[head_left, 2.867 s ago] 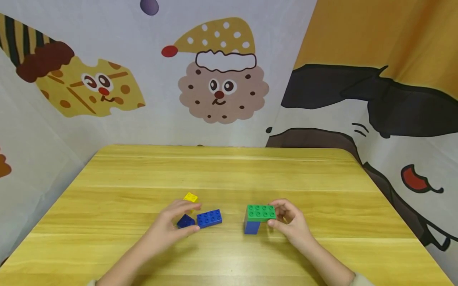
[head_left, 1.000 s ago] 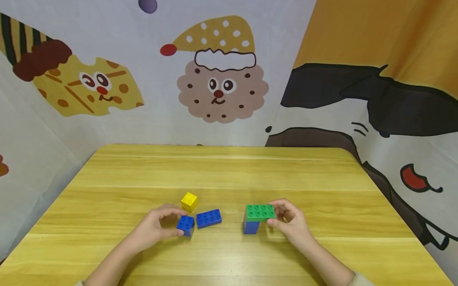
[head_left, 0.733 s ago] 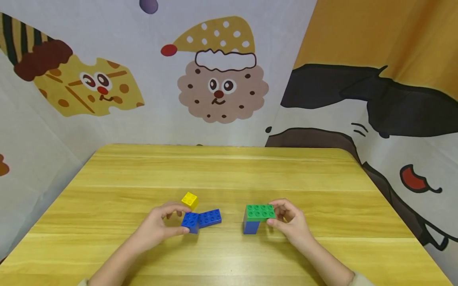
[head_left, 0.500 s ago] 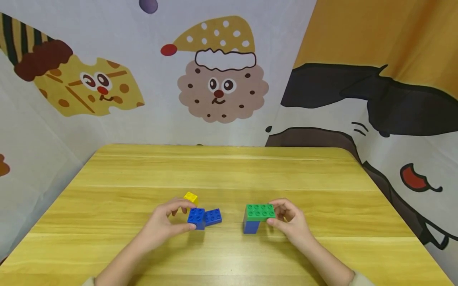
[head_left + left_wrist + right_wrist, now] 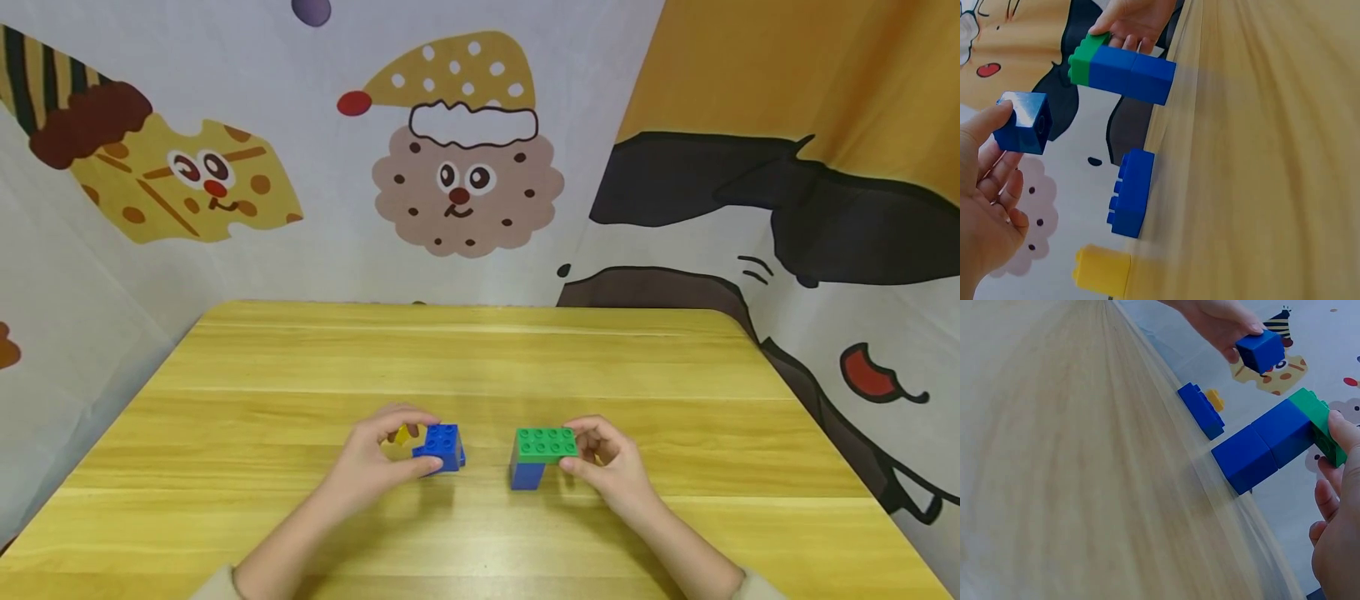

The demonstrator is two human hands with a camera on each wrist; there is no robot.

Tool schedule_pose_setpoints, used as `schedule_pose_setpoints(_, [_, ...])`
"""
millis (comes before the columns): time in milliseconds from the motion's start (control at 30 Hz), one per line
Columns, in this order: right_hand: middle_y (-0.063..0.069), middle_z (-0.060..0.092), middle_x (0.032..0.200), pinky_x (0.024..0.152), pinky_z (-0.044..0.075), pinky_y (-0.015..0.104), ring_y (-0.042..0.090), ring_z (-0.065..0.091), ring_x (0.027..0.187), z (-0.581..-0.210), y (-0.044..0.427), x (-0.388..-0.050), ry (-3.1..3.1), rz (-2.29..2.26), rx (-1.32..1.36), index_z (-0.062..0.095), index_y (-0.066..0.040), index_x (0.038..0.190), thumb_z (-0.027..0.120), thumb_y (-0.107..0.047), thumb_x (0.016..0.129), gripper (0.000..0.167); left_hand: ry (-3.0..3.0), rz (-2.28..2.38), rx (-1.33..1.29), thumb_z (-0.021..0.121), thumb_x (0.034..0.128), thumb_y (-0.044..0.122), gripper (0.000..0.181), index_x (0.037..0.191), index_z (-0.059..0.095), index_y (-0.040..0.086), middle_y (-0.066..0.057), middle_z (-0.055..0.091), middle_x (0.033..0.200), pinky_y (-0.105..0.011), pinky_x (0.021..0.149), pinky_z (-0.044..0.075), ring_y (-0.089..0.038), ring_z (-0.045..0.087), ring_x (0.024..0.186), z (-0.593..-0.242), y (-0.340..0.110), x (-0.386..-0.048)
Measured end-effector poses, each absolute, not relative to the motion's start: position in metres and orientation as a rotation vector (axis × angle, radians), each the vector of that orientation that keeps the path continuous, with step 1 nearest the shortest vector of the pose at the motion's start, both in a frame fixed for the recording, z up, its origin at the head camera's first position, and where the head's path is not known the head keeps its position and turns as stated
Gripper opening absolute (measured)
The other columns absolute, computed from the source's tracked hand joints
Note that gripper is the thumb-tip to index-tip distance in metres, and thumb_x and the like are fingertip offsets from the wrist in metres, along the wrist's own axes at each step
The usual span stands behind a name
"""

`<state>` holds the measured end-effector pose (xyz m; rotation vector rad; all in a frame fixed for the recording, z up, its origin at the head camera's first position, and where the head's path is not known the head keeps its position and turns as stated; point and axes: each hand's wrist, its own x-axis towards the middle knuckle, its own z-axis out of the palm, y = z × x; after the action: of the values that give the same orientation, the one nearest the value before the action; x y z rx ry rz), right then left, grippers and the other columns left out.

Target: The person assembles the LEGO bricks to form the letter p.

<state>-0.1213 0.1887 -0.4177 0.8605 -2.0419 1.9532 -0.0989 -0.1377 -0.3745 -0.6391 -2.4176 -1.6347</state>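
Observation:
My left hand (image 5: 378, 454) pinches a square blue toy building block (image 5: 442, 446) between thumb and fingers. In the left wrist view this block (image 5: 1025, 122) is lifted well off the table. Below it lies a long blue block (image 5: 1132, 192), mostly hidden in the head view. A small yellow block (image 5: 1104, 270) sits beside that, largely behind my left hand from above. To the right, two blue blocks (image 5: 1262, 445) stand stacked on the table, with a long green block (image 5: 546, 445) on top overhanging to the right. My right hand (image 5: 611, 462) grips the green block's overhanging end.
The wooden table (image 5: 480, 358) runs back to a cloth backdrop (image 5: 315, 275) printed with cartoon figures. A gap separates the long blue block from the stack.
My left hand took hold of the square blue block, lifted it and carried it right, over the long blue block. The right hand and the stack have stayed in place.

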Motion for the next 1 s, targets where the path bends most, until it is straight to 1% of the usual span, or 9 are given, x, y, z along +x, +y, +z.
schedule_pose_setpoints(267, [0.001, 0.057, 0.076, 0.054, 0.037, 0.025, 0.011, 0.048, 0.065, -0.417, 0.189, -0.12, -2.066, 1.942, 0.835, 0.06, 0.003, 0.11, 0.068, 0.019, 0.073, 0.04, -2.4, -1.655, -0.677, 0.083, 0.0747, 0.022, 0.039, 0.111, 0.071, 0.016, 0.008, 0.064, 0.099, -0.041, 0.075, 0.039, -0.024, 0.054, 0.091, -0.369, -0.12, -0.102])
schedule_pose_setpoints(400, [0.001, 0.057, 0.075, 0.053, 0.036, 0.026, 0.011, 0.048, 0.065, -0.416, 0.189, -0.119, -2.069, 1.949, 0.827, 0.06, 0.002, 0.109, 0.068, 0.019, 0.074, 0.04, -2.379, -1.688, -0.69, 0.083, 0.0751, 0.025, 0.039, 0.111, 0.071, 0.019, 0.009, 0.064, 0.1, -0.039, 0.077, 0.038, -0.022, 0.053, 0.093, -0.364, -0.112, -0.103])
schedule_pose_setpoints(533, [0.002, 0.056, 0.075, 0.054, 0.036, 0.027, 0.011, 0.047, 0.065, -0.416, 0.189, -0.119, -2.078, 1.931, 0.823, 0.06, 0.003, 0.11, 0.068, 0.019, 0.074, 0.04, -2.362, -1.705, -0.706, 0.084, 0.0745, 0.024, 0.04, 0.112, 0.071, 0.02, 0.009, 0.064, 0.101, -0.036, 0.076, 0.037, -0.021, 0.052, 0.092, -0.359, -0.105, -0.104])
schedule_pose_setpoints(633, [0.002, 0.055, 0.075, 0.055, 0.037, 0.026, 0.011, 0.047, 0.065, -0.416, 0.189, -0.119, -2.09, 1.912, 0.817, 0.06, 0.003, 0.11, 0.068, 0.018, 0.074, 0.039, -2.366, -1.718, -0.702, 0.084, 0.0738, 0.023, 0.04, 0.111, 0.071, 0.021, 0.011, 0.065, 0.105, -0.037, 0.074, 0.037, -0.021, 0.052, 0.091, -0.355, -0.099, -0.105])
schedule_pose_setpoints(800, [0.001, 0.055, 0.074, 0.055, 0.037, 0.026, 0.011, 0.047, 0.065, -0.416, 0.189, -0.119, -2.091, 1.919, 0.808, 0.06, 0.002, 0.109, 0.068, 0.018, 0.074, 0.04, -2.377, -1.742, -0.698, 0.084, 0.0743, 0.02, 0.038, 0.11, 0.071, 0.023, 0.013, 0.064, 0.105, -0.044, 0.074, 0.038, -0.02, 0.052, 0.091, -0.352, -0.087, -0.108])
schedule_pose_setpoints(933, [0.001, 0.055, 0.074, 0.055, 0.037, 0.025, 0.011, 0.047, 0.065, -0.415, 0.188, -0.119, -2.085, 1.923, 0.809, 0.06, 0.002, 0.109, 0.068, 0.018, 0.074, 0.039, -2.388, -1.747, -0.682, 0.084, 0.0738, 0.019, 0.037, 0.109, 0.071, 0.024, 0.016, 0.064, 0.105, -0.043, 0.075, 0.039, -0.017, 0.051, 0.092, -0.35, -0.078, -0.11])
schedule_pose_setpoints(1000, [0.001, 0.056, 0.074, 0.055, 0.037, 0.025, 0.01, 0.047, 0.065, -0.415, 0.188, -0.118, -2.089, 1.924, 0.801, 0.061, 0.002, 0.109, 0.068, 0.018, 0.074, 0.039, -2.39, -1.745, -0.679, 0.085, 0.0734, 0.019, 0.038, 0.109, 0.071, 0.024, 0.017, 0.064, 0.105, -0.044, 0.076, 0.039, -0.019, 0.052, 0.092, -0.35, -0.074, -0.111])
